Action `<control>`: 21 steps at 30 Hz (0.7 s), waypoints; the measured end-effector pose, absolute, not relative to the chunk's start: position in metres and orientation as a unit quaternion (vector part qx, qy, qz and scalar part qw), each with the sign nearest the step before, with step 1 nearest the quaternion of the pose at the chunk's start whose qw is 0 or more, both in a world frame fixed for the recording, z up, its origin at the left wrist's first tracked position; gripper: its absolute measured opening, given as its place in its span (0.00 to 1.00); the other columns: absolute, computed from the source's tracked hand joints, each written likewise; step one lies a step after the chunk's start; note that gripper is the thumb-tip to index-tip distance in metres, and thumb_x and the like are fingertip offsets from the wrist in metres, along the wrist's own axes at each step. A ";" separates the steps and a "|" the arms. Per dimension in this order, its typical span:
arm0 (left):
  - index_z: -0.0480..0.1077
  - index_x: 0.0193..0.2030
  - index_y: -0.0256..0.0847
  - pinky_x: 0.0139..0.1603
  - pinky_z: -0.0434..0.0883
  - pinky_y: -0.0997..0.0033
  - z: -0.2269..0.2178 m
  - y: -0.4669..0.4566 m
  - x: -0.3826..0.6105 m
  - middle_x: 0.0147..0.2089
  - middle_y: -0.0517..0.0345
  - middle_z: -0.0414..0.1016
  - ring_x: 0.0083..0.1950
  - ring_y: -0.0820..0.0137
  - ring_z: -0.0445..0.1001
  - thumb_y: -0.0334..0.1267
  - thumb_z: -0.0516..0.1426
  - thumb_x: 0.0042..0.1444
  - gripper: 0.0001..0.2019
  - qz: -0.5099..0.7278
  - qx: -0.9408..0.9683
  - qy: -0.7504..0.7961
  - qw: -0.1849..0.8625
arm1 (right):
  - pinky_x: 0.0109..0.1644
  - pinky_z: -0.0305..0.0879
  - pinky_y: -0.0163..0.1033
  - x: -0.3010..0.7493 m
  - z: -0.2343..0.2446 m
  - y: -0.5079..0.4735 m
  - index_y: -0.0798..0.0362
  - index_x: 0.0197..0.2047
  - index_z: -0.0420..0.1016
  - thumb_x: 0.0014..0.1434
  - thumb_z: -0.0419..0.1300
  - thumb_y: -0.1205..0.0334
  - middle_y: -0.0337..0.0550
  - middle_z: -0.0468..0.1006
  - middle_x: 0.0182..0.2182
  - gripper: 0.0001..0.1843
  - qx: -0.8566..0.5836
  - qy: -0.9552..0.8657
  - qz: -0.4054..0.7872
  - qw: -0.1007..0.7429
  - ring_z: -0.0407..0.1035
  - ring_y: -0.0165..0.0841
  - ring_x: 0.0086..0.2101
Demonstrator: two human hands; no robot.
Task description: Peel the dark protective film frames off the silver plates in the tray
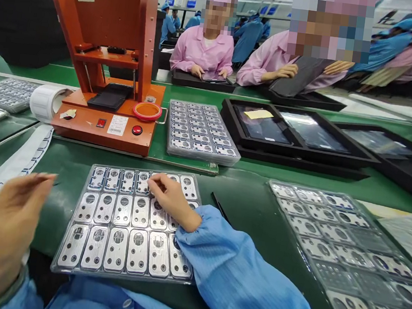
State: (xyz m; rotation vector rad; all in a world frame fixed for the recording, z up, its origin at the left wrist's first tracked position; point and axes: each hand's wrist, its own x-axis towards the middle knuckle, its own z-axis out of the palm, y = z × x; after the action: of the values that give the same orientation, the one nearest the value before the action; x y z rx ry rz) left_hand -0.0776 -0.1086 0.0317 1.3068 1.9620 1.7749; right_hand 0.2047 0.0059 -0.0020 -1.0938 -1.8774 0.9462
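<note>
A clear plastic tray (125, 225) lies in front of me on the green bench mat, holding several rows of silver metal plates with round holes. My right hand (168, 200) rests on the top rows, its fingertips on a plate (157, 214), and a blue sleeve (229, 272) covers its wrist. My left hand (14, 216) is raised above the mat at the tray's left, touching nothing on the tray. Its thumb and fingertips come close together, and I cannot tell whether they pinch something thin. A white printed paper strip (14, 186) runs beneath it.
Black tweezers (220, 207) lie right of the tray. Further plate trays (343, 256) sit right and ahead. An orange press machine (105, 117) stands beyond, with a white label roll (47, 103) beside it. Black trays hold dark panels (298, 133). Co-workers in pink smocks (204, 49) sit across the bench.
</note>
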 end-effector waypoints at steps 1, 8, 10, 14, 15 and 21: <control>0.70 0.38 0.47 0.50 0.72 0.65 0.045 -0.092 -0.061 0.40 0.65 0.78 0.44 0.69 0.76 0.38 0.62 0.49 0.09 0.610 0.434 0.638 0.182 | 0.35 0.63 0.35 0.206 0.000 0.006 0.52 0.36 0.72 0.60 0.54 0.56 0.40 0.75 0.28 0.09 -0.427 -0.726 0.373 0.388 0.68 0.31 0.29; 0.71 0.38 0.37 0.47 0.71 0.70 0.062 -0.008 0.023 0.35 0.57 0.79 0.39 0.72 0.77 0.37 0.67 0.44 0.15 0.498 0.474 0.488 0.538 | 0.29 0.65 0.35 0.230 0.011 0.008 0.52 0.37 0.73 0.57 0.59 0.49 0.41 0.75 0.30 0.14 -0.438 -0.671 0.418 0.427 0.68 0.30 0.27; 0.70 0.38 0.36 0.47 0.71 0.69 0.052 0.004 0.038 0.34 0.57 0.79 0.39 0.72 0.77 0.36 0.66 0.44 0.15 0.489 0.478 0.464 0.563 | 0.26 0.64 0.34 0.238 0.011 0.009 0.52 0.35 0.73 0.57 0.60 0.48 0.41 0.74 0.28 0.15 -0.452 -0.649 0.432 0.432 0.67 0.29 0.25; 0.70 0.38 0.35 0.49 0.71 0.68 0.034 0.015 0.054 0.35 0.56 0.79 0.39 0.72 0.77 0.36 0.66 0.44 0.15 0.478 0.474 0.455 0.583 | 0.23 0.64 0.33 0.246 0.007 0.012 0.53 0.35 0.72 0.56 0.59 0.46 0.38 0.71 0.23 0.17 -0.481 -0.600 0.465 0.438 0.65 0.28 0.22; 0.70 0.38 0.35 0.49 0.70 0.67 0.031 0.016 0.056 0.35 0.56 0.79 0.39 0.72 0.77 0.36 0.66 0.44 0.15 0.474 0.472 0.458 0.586 | 0.22 0.64 0.34 0.247 0.007 0.013 0.53 0.35 0.72 0.55 0.59 0.46 0.38 0.71 0.22 0.17 -0.486 -0.590 0.474 0.437 0.65 0.28 0.21; 0.71 0.40 0.36 0.49 0.71 0.67 0.021 0.015 0.057 0.37 0.55 0.79 0.41 0.71 0.77 0.37 0.64 0.48 0.13 0.458 0.489 0.463 0.580 | 0.21 0.63 0.33 0.242 0.006 0.015 0.54 0.30 0.72 0.51 0.62 0.46 0.36 0.70 0.19 0.18 -0.493 -0.556 0.527 0.412 0.63 0.26 0.19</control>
State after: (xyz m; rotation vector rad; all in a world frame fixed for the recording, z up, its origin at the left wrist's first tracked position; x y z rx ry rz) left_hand 0.0570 0.0152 0.0213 1.1422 1.0824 1.0702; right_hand 0.2421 0.0155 0.0060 -1.2412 -1.3992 1.3251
